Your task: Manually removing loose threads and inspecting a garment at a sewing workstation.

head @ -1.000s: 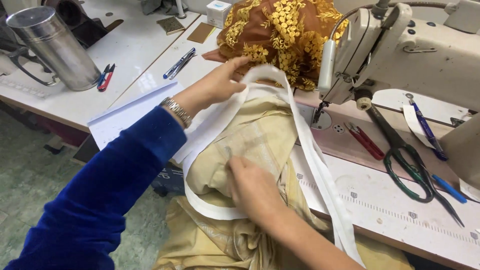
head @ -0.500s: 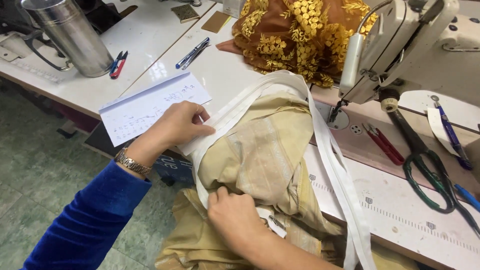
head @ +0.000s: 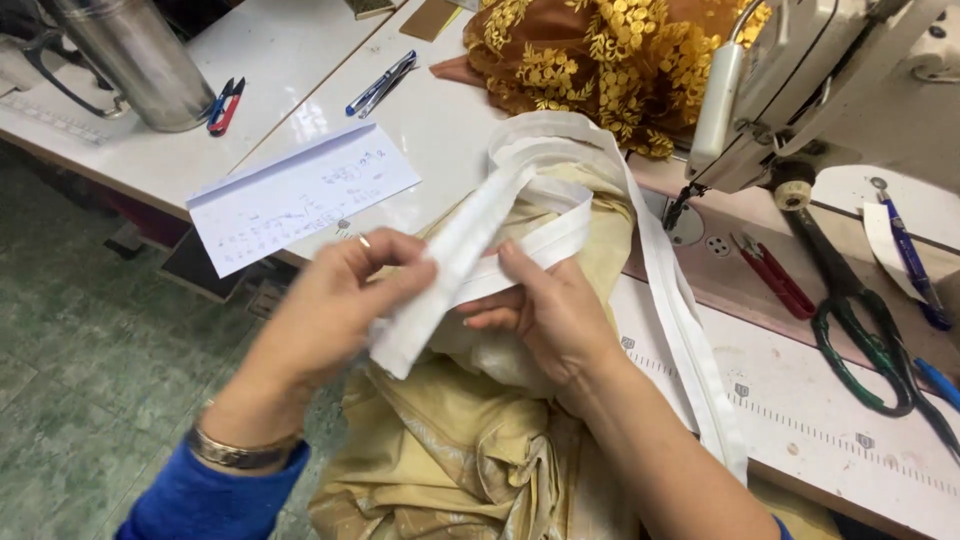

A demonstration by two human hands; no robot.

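My left hand pinches the free end of a long white fabric strip between thumb and fingers, holding it up above my lap. My right hand grips the same strip just to the right, thumb on top. The strip loops back over the table edge and runs down along a beige-gold garment bunched under both hands. A bracelet and a blue sleeve show on my left wrist.
A sewing machine stands at the upper right, with a gold-embroidered brown cloth behind it. Green-handled scissors, red snips, pens, a lined paper sheet and a metal jug lie on the white tables.
My left hand left the paper's edge and came in to take the strip. Both hands have lifted the strip's end up off the beige garment.
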